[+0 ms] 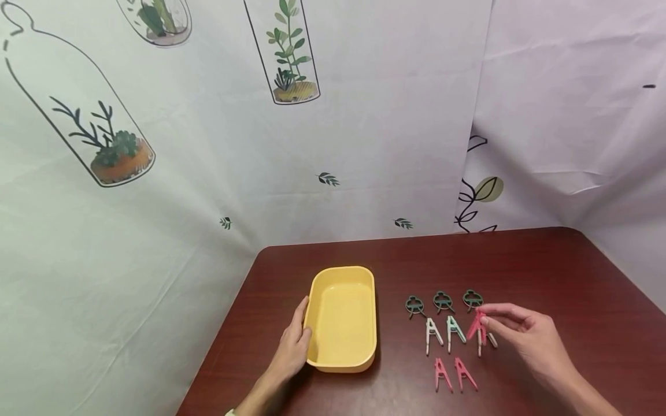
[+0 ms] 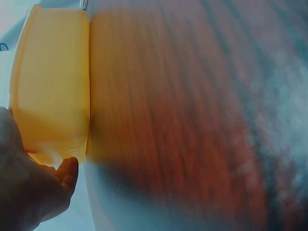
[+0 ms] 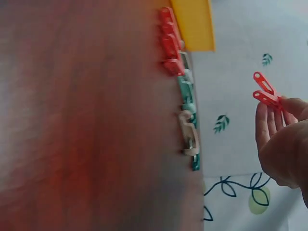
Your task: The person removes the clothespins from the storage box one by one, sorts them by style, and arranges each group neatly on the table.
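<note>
A yellow rectangular plastic tray point(image 1: 340, 367) sits on the table, and my left hand point(image 1: 290, 349) grips its left side, thumb at the rim. In the left wrist view, fingertips point(image 2: 70, 168) show at the tray's end. My right hand point(image 1: 531, 341) pinches a pinkish-red clothespin point(image 1: 481, 326) by one end, raised above the table; its two free legs point away from the hand in the right wrist view. Below it a white clothespin point(image 1: 492, 341) is partly covered. Two more pinkish-red clothespins point(image 1: 441, 374) lie nearer the front edge.
A white clothespin point(image 1: 430, 335) and a mint-green clothespin point(image 1: 455, 332) lie in the middle row. Behind them are three dark green round clips point(image 1: 443, 301). The dark red wooden table point(image 1: 395, 260) meets a pale cloth backdrop point(image 1: 364, 150) with plant drawings.
</note>
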Demonstrator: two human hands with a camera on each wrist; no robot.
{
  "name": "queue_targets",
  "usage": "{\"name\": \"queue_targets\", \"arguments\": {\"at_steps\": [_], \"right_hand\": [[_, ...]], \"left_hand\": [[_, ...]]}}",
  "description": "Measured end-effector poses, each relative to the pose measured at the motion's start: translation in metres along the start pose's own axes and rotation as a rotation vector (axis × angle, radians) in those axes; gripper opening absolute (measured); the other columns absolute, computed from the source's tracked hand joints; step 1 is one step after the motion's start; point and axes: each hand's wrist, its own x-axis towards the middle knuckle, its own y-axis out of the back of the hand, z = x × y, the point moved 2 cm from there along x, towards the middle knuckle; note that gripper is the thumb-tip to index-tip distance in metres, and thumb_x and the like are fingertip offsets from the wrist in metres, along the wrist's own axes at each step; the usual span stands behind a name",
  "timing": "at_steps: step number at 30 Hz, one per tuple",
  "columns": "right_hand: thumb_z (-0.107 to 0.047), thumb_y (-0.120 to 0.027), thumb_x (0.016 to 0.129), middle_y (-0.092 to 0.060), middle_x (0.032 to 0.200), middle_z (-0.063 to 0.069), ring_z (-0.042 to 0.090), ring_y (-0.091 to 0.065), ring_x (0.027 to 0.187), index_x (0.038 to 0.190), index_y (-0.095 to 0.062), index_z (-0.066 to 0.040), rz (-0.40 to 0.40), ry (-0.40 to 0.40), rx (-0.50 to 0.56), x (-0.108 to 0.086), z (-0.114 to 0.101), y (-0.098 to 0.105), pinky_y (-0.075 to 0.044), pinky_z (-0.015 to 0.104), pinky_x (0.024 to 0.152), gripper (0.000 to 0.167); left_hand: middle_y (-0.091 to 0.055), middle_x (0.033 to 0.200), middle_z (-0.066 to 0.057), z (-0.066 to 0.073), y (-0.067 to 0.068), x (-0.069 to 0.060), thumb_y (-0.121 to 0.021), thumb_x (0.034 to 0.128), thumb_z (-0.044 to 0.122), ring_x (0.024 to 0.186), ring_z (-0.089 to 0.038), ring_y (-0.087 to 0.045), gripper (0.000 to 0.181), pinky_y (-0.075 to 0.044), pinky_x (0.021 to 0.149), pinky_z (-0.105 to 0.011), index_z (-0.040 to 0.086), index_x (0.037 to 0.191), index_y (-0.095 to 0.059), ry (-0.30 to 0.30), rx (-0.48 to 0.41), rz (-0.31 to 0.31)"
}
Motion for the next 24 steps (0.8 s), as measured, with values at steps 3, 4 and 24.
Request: {"name": "queue_targets", "arguments": {"at_steps": [3, 4, 24], "right_hand": [[-0.002, -0.078, 0.095, -0.082, 0.1, 0.004, 0.003, -0.075, 0.093, 0.115, -0.077, 0.004, -0.006, -0.014, -0.152, -0.006, 0.006, 0.0, -0.056, 0.019, 0.075, 0.022], [-0.003, -0.079, 0.094, -0.081, 0.1, 0.004, 0.003, -0.075, 0.092, 0.114, -0.077, 0.003, -0.007, -0.018, -0.188, -0.008, 0.007, 0.0, -0.055, 0.018, 0.075, 0.021], [-0.012, -0.086, 0.087, -0.08, 0.09, -0.003, 0.001, -0.074, 0.081, 0.096, -0.084, -0.009, -0.121, -0.087, -0.374, -0.029, 0.033, 0.005, -0.053, 0.016, 0.067, 0.01]], "left_hand": [[-0.042, 0.165, -0.018, 0.0, 0.0, 0.0, -0.045, 0.1002, -0.005, 0.138, -0.028, -0.053, 0.069, -0.044, 0.11, -0.045, 0.007, 0.167, -0.03, -0.002, 0.004, 0.002], [-0.042, 0.165, -0.018, 0.0, 0.0, 0.0, -0.045, 0.1003, -0.005, 0.138, -0.028, -0.053, 0.069, -0.044, 0.11, -0.045, 0.007, 0.167, -0.03, -0.001, 0.004, 0.001], [-0.043, 0.165, -0.018, 0.0, 0.0, 0.001, -0.045, 0.1003, -0.005, 0.137, -0.029, -0.054, 0.068, -0.045, 0.109, -0.046, 0.003, 0.166, -0.03, -0.009, 0.007, -0.003]]}}
